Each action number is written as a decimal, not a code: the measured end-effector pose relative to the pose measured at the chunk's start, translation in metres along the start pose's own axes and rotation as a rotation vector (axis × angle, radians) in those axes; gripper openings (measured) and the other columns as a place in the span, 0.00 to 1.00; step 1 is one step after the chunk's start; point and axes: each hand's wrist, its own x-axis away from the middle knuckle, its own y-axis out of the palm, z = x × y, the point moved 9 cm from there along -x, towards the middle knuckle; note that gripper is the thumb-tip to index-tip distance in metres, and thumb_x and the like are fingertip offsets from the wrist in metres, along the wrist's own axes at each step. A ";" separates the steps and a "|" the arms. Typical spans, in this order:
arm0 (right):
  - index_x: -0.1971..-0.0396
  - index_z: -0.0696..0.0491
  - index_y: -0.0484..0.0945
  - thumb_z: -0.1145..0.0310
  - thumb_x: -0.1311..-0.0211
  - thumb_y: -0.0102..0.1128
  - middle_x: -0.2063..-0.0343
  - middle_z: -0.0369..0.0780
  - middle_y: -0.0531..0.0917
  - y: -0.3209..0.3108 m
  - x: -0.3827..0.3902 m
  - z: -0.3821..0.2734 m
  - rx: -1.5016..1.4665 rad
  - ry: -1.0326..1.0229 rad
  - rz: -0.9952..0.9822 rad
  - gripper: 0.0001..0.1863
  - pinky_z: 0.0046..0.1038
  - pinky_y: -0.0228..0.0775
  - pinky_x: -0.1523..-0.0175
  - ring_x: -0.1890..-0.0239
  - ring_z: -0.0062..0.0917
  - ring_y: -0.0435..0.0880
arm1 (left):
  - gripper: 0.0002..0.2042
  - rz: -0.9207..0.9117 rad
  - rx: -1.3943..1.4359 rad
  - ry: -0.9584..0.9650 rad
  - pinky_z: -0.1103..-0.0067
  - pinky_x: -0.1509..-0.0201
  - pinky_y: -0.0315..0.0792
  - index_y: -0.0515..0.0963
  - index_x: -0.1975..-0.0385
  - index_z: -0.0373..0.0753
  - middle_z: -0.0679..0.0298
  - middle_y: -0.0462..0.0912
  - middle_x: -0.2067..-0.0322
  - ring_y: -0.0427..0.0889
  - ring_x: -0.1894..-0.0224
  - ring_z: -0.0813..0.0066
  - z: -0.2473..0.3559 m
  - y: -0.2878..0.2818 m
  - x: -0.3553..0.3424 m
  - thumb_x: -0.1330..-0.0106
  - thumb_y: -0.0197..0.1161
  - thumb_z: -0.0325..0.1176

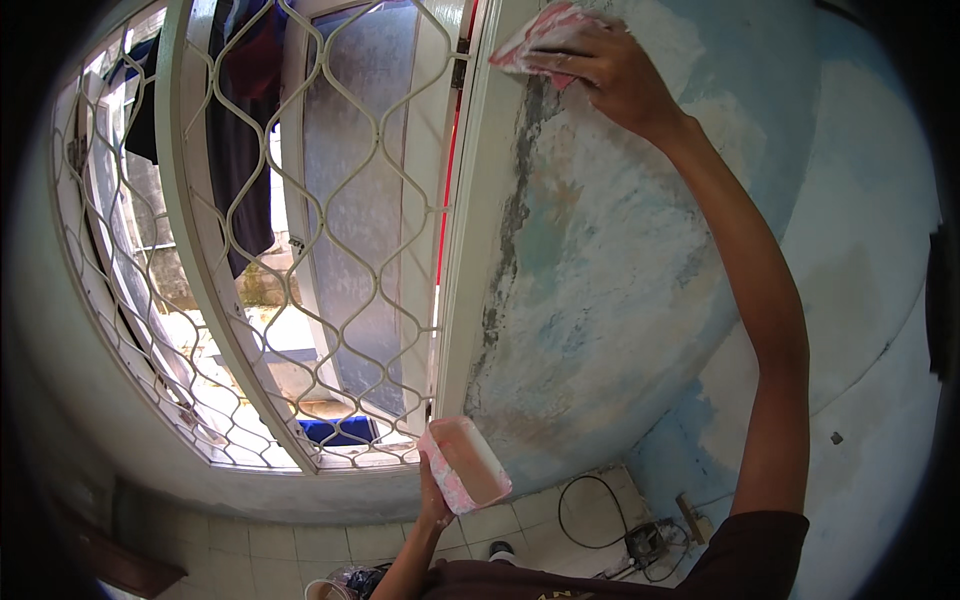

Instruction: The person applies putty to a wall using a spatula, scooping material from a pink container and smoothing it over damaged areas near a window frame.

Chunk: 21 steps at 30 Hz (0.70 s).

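Note:
My right hand (625, 85) is raised high and closed on a wet-looking red and white cloth (548, 30). The cloth rests at the top of the white window frame (475, 230), where it meets the patchy blue and white wall (610, 250). Low down, my left hand (434, 505) grips a small rectangular plastic tub (452, 490) from its left side. Pink and white smears cover the tub's outside. A cloudy pinkish-brown content shows inside it. Most of the left fingers are hidden behind the tub.
A cream metal grille (378, 150) covers the window on the left, with dark clothes (240, 170) hanging beyond it. On the tiled floor lie a looped black cable (562, 495) and a dark device (647, 545). A round container (322, 590) stands at the lower edge.

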 end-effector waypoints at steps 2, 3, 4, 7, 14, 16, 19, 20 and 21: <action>0.44 0.36 0.83 0.79 0.45 0.66 0.50 0.30 0.85 0.016 0.021 -0.008 -0.035 0.013 -0.016 0.29 0.37 0.67 0.34 0.46 0.25 0.81 | 0.39 0.000 -0.011 0.022 0.59 0.31 0.73 0.59 0.26 0.46 0.60 0.70 0.34 0.75 0.34 0.60 -0.002 0.001 -0.003 0.27 0.40 0.70; 0.42 0.35 0.83 0.82 0.45 0.65 0.49 0.29 0.85 0.021 0.031 -0.015 -0.053 0.016 -0.023 0.32 0.37 0.68 0.35 0.46 0.25 0.81 | 0.39 -0.001 -0.014 0.035 0.59 0.31 0.73 0.58 0.26 0.46 0.60 0.70 0.34 0.75 0.35 0.60 -0.002 0.004 -0.005 0.27 0.40 0.70; 0.42 0.37 0.83 0.81 0.45 0.65 0.49 0.29 0.85 0.028 0.048 -0.020 -0.082 0.045 -0.034 0.31 0.37 0.68 0.34 0.45 0.25 0.81 | 0.39 0.008 -0.030 0.047 0.59 0.31 0.73 0.59 0.26 0.46 0.60 0.71 0.34 0.75 0.35 0.60 -0.001 0.005 -0.005 0.27 0.40 0.70; 0.45 0.38 0.83 0.75 0.44 0.68 0.50 0.28 0.85 0.027 0.087 -0.051 -0.170 0.009 -0.040 0.26 0.34 0.67 0.33 0.44 0.22 0.81 | 0.39 0.047 -0.034 0.053 0.59 0.31 0.72 0.58 0.26 0.45 0.59 0.71 0.34 0.75 0.35 0.59 -0.002 0.000 -0.001 0.26 0.39 0.70; 0.45 0.39 0.83 0.75 0.45 0.69 0.48 0.27 0.84 -0.010 0.074 -0.045 -0.019 0.040 0.021 0.26 0.35 0.67 0.32 0.44 0.22 0.81 | 0.40 0.099 0.022 0.015 0.60 0.31 0.72 0.58 0.26 0.43 0.57 0.71 0.34 0.75 0.35 0.58 -0.011 -0.022 0.000 0.26 0.40 0.70; 0.45 0.40 0.83 0.74 0.45 0.68 0.48 0.28 0.84 -0.006 0.053 -0.031 0.030 0.088 0.063 0.25 0.35 0.67 0.32 0.45 0.23 0.81 | 0.40 0.092 0.020 0.002 0.60 0.31 0.73 0.58 0.26 0.43 0.57 0.72 0.34 0.76 0.35 0.59 -0.012 -0.019 0.001 0.26 0.40 0.70; 0.44 0.41 0.83 0.74 0.43 0.66 0.47 0.29 0.84 0.020 0.047 -0.044 -0.028 0.060 -0.006 0.25 0.36 0.68 0.33 0.45 0.24 0.81 | 0.39 0.074 0.024 -0.031 0.60 0.32 0.73 0.59 0.27 0.43 0.58 0.72 0.35 0.76 0.36 0.59 -0.015 -0.014 0.004 0.26 0.40 0.69; 0.40 0.42 0.82 0.83 0.42 0.60 0.46 0.31 0.85 0.027 0.055 -0.050 -0.119 0.095 0.017 0.30 0.37 0.68 0.35 0.43 0.25 0.81 | 0.39 0.079 0.038 -0.034 0.60 0.32 0.73 0.60 0.27 0.43 0.58 0.72 0.35 0.76 0.36 0.59 -0.015 -0.019 0.004 0.26 0.40 0.69; 0.40 0.42 0.82 0.83 0.42 0.61 0.46 0.31 0.85 0.033 0.069 -0.058 -0.142 0.113 0.026 0.29 0.37 0.68 0.35 0.43 0.26 0.81 | 0.39 0.080 0.056 -0.041 0.60 0.32 0.73 0.60 0.27 0.43 0.58 0.73 0.35 0.76 0.36 0.60 -0.018 -0.023 0.004 0.26 0.40 0.69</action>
